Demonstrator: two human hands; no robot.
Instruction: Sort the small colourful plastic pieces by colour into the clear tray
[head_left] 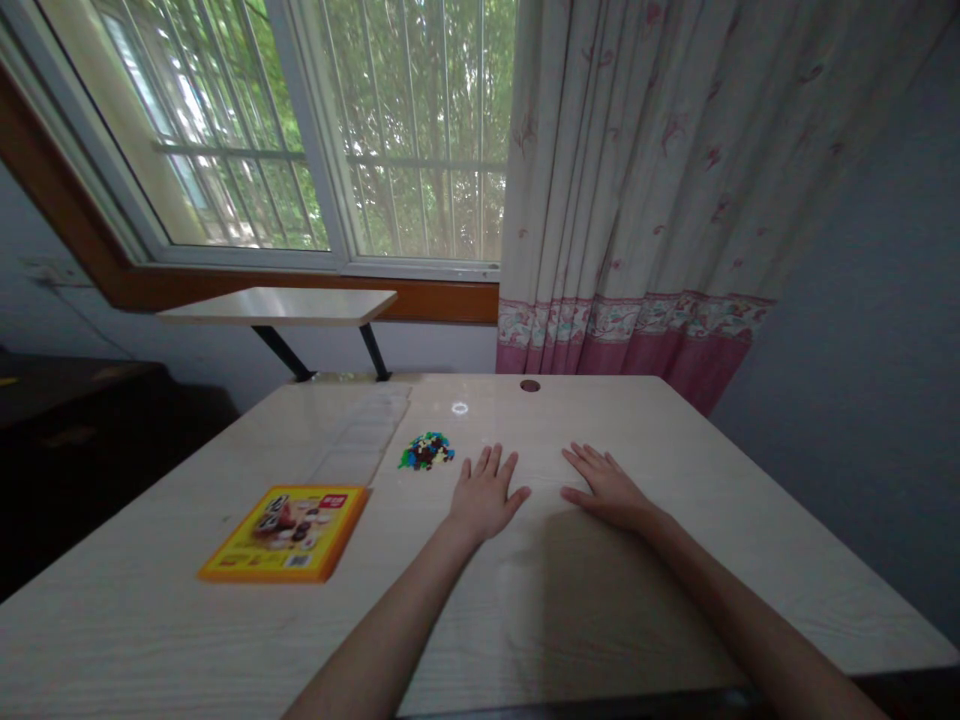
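Left hand [484,497] and right hand [606,488], both ours, lie palm down on the table [750,560], fingers spread apart.

We see the two hands well apart from each other, with bare table between them; near our left fingertips, a little further to the left, the bits [427,451] lie in one small loose heap, blue, green, dark brown and cream; their single shapes are too small for us to tell; left of the heap lies a clear tray [364,430], flat on the table; nearer to us is the box [289,532], orange with a yellow printed top, also flat; whether it touches the tray, we cannot tell; at the far edge we see a round hole [530,386], and to its left a raised shelf [281,306] on dark legs; behind stand the window [420,130] and the curtain [622,180].
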